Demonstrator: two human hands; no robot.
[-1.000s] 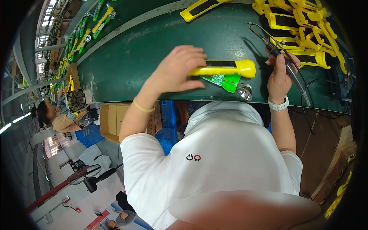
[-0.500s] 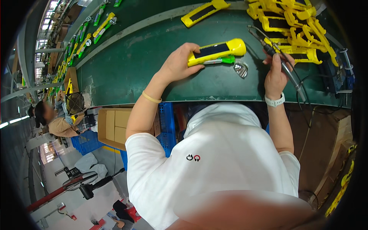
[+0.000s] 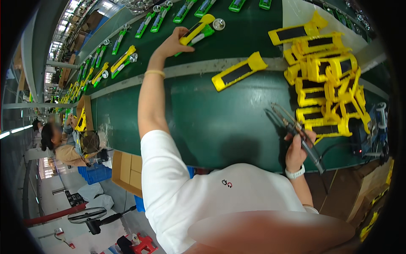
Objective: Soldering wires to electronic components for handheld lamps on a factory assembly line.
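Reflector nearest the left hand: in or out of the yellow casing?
Out. The silver reflector shows its whole round face, beside the yellow casing, past its wide end.

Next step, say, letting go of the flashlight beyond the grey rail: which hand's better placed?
Left, I'd judge: the left hand grips the yellow-and-green flashlight beyond the grey rail. The right hand holds a soldering iron on the near side, well away.

A green workbench [image 3: 198, 139] is well lit and softly shadowed; strip lights [image 3: 17, 129] at left are burned white, and edges are bowed toward a blackened rim.
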